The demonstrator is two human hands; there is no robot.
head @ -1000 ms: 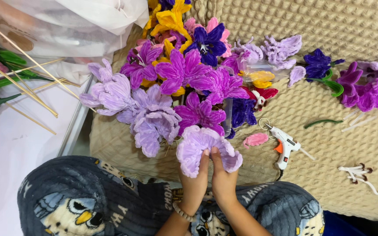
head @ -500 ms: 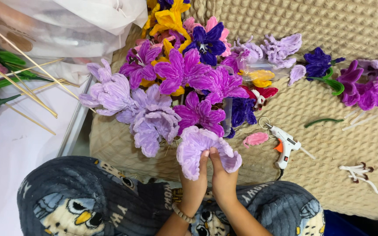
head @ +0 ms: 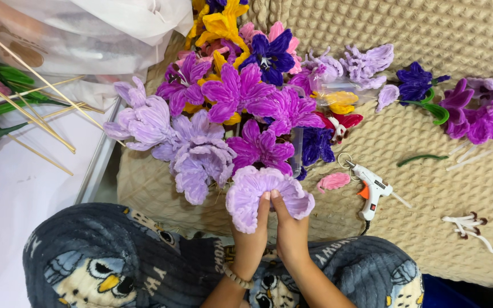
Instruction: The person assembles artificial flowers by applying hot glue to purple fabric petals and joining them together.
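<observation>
Seen from above, two bare hands meet at the bottom centre of the view, both gripping one pale lilac flower made of fuzzy chenille stems [head: 266,195]. The left hand [head: 250,238] (a beaded bracelet sits on its wrist) pinches the flower's underside with its fingers pointing up and away from the body. The right hand [head: 290,234] presses in beside it, thumb and fingertips closed on the same base. Both hands are grasping, and neither is free.

The flower sits directly above the fingertips, on the far side of the hands from the body. Its looped petals fan out left and right, so it spreads widest across the view, while its base points down toward the wrists. Both hands are equally close to it.

Just beyond the flower lies a dense heap of finished chenille flowers in lilac, magenta, dark purple and yellow [head: 241,108], resting on a tan knitted blanket [head: 429,28]. To the right of the hands, near but apart, lies a small white glue gun with an orange trigger [head: 371,189], with a loose pink chenille petal [head: 333,181] beside it. Thin wooden sticks [head: 35,108] lie at far left. A grey patterned fleece garment [head: 104,256] covers the lap.
</observation>
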